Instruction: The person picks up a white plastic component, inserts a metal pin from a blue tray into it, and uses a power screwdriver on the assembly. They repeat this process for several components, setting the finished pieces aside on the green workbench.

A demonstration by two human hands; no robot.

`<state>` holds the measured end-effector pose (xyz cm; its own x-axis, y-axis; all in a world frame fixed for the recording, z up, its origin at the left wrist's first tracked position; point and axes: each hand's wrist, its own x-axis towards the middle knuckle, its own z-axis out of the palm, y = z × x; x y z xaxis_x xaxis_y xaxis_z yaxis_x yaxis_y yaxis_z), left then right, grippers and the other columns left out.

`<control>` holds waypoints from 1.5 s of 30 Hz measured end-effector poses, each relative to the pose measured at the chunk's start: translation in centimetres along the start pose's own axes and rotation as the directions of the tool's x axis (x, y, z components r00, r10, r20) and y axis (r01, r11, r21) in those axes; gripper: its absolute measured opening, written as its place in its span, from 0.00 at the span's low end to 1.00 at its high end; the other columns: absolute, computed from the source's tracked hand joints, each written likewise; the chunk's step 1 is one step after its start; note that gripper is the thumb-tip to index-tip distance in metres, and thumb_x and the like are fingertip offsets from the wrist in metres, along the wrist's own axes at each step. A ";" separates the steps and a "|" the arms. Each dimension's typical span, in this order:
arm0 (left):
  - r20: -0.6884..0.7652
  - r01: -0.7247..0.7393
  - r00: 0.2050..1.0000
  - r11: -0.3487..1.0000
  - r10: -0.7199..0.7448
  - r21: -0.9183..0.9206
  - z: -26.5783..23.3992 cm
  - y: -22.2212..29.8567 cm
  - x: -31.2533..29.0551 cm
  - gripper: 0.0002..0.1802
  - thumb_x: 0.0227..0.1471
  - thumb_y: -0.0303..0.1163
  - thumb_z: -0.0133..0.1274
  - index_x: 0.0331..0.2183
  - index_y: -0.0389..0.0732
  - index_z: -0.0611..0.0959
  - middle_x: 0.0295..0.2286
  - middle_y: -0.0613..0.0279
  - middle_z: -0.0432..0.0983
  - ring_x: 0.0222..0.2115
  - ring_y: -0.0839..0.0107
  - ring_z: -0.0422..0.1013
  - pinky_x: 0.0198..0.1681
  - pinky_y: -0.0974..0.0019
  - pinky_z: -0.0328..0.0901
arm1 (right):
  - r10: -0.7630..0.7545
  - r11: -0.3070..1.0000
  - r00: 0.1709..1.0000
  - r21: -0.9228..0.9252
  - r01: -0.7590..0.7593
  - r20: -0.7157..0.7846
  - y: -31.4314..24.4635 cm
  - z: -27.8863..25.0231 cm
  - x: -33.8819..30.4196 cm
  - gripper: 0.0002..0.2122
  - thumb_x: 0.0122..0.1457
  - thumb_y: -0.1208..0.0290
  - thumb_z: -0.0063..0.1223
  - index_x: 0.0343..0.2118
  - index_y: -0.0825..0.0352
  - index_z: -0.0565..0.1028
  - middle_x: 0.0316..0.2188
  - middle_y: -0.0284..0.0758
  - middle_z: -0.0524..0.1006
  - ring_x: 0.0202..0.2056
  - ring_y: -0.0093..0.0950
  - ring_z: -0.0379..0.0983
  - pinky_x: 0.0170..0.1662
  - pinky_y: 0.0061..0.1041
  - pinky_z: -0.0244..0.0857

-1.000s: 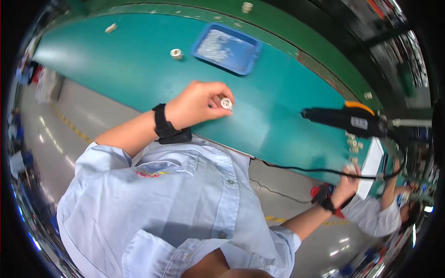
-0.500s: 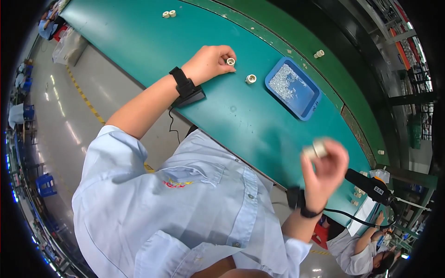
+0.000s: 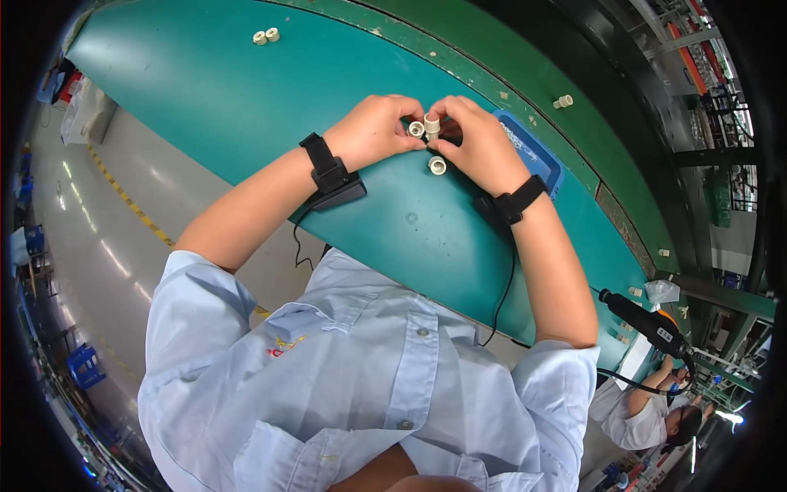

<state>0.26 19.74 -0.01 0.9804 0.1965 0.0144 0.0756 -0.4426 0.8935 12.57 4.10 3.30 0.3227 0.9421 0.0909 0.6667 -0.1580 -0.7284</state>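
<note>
My left hand (image 3: 373, 134) is closed on a small cream cylindrical fitting (image 3: 416, 129), its hollow round end facing up. Close against it, my right hand (image 3: 485, 152) pinches another cream fitting (image 3: 432, 125), stepped in width and held upright between thumb and fingers. Whether the two pieces touch, I cannot tell. Just below my fingertips a third cream fitting (image 3: 437, 166) stands on the green table (image 3: 393, 225), open end up. A blue tray (image 3: 545, 160) with small shiny metal pieces lies behind my right hand, which partly hides it.
Two cream fittings (image 3: 266, 36) stand at the far left, and another (image 3: 562, 102) lies on the raised green ledge beyond the tray. A black power screwdriver (image 3: 648, 318) hangs at the right, beside a clear plastic bag (image 3: 662, 291). A co-worker (image 3: 648, 410) sits beyond it.
My right hand has swung from the table's right side up to my left hand, bringing its cream fitting along. My left hand keeps hold of its own fitting.
</note>
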 end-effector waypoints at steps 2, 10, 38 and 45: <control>-0.012 -0.026 1.000 1.000 0.027 0.008 0.1 -0.3 0.1 0.15 0.43 0.29 0.64 0.34 0.38 0.79 0.31 0.59 0.77 0.27 0.68 0.75 0.31 0.67 0.69 | 0.002 1.000 1.000 -0.015 -0.002 0.007 0.2 -0.1 0.0 0.13 0.47 0.84 0.60 0.36 0.67 0.70 0.34 0.35 0.73 0.34 0.28 0.76 0.42 0.24 0.72; 0.015 -0.057 0.998 0.991 0.055 0.117 -0.6 1.2 -1.0 0.26 0.41 0.29 0.64 0.44 0.40 0.76 0.38 0.58 0.73 0.28 0.69 0.73 0.35 0.66 0.69 | -0.003 0.979 0.999 -0.206 0.014 0.051 0.3 -1.0 -0.4 0.12 0.47 0.80 0.62 0.34 0.68 0.72 0.30 0.37 0.75 0.33 0.34 0.76 0.36 0.28 0.71; -0.240 -0.167 0.951 0.977 0.195 0.131 2.0 4.6 -6.5 0.13 0.44 0.25 0.62 0.36 0.41 0.80 0.35 0.61 0.73 0.29 0.69 0.72 0.32 0.69 0.68 | 0.016 0.929 1.000 -0.369 -0.021 -0.016 -2.2 -3.4 -3.2 0.20 0.46 0.77 0.62 0.44 0.64 0.69 0.39 0.39 0.75 0.37 0.34 0.76 0.40 0.30 0.71; -0.198 -0.255 0.930 0.930 0.311 0.264 3.2 5.1 -6.4 0.14 0.42 0.18 0.60 0.35 0.37 0.79 0.34 0.57 0.73 0.31 0.67 0.71 0.33 0.68 0.66 | -0.270 0.897 0.838 -0.440 0.040 -0.474 -7.1 -3.1 -14.5 0.08 0.47 0.73 0.62 0.32 0.63 0.77 0.29 0.30 0.78 0.30 0.30 0.76 0.30 0.24 0.69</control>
<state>-5.05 13.46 3.02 0.8989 0.2183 0.3799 -0.1313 -0.6930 0.7089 5.30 -9.35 9.26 0.4092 0.6920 0.5948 0.9065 -0.2342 -0.3512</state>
